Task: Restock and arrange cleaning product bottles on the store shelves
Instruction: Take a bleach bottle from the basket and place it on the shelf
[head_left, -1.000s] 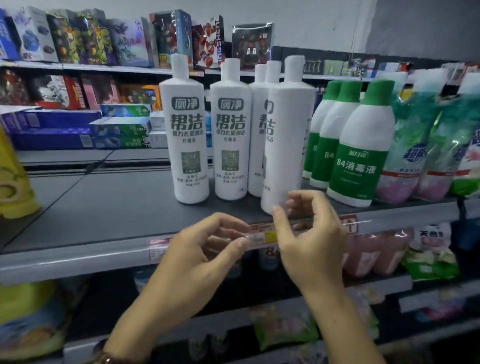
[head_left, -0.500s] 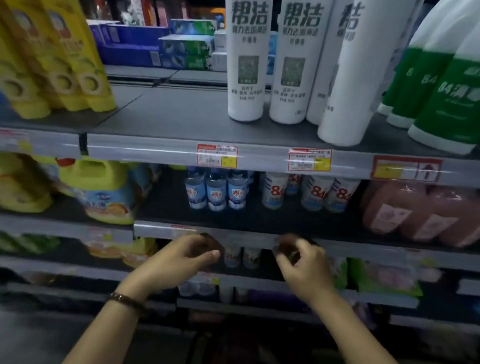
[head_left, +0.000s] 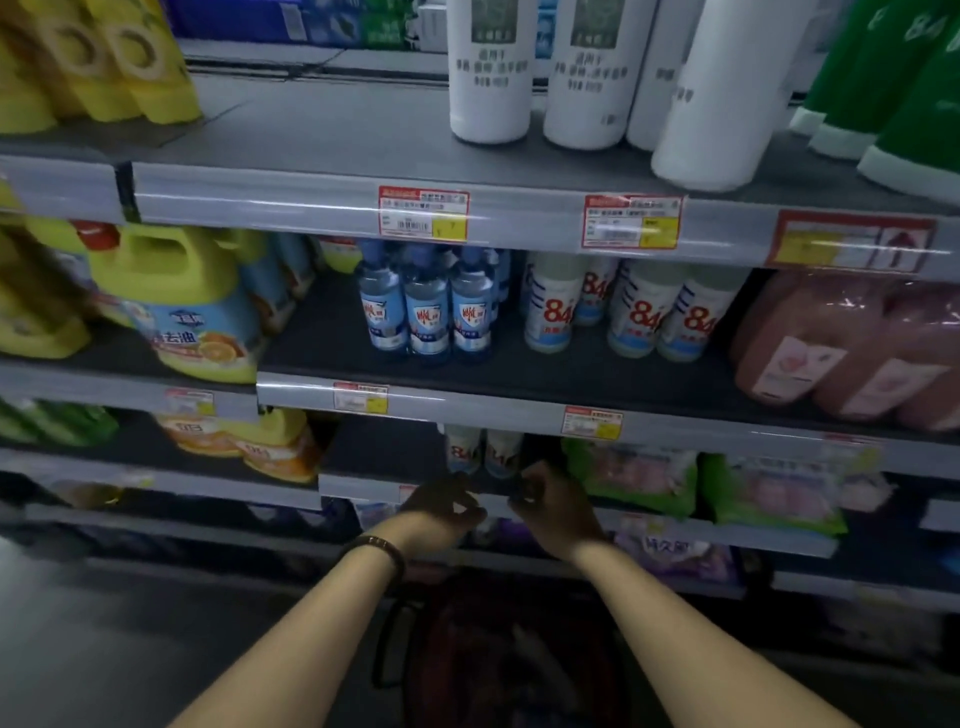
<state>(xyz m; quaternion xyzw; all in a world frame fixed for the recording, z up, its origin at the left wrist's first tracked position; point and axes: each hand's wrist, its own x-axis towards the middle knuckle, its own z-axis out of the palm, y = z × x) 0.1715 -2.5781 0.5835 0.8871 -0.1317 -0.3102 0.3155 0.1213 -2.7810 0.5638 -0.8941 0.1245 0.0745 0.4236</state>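
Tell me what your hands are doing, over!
left hand, right hand: fingers curled, grip too dark to tell. Two 84 bottles upright behind them. Nothing seen between.

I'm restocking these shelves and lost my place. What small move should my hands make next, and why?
Probably reach down into the basket for a bottle. The left hand and right hand hover at a lower shelf edge, apparently holding nothing, and only two 84 bottles stand on it.

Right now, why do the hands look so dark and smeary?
Head view: white bottles up top are well lit, lower shelves shadowed; left hand and right hand are dim and blurred; glare streaks the price strip.
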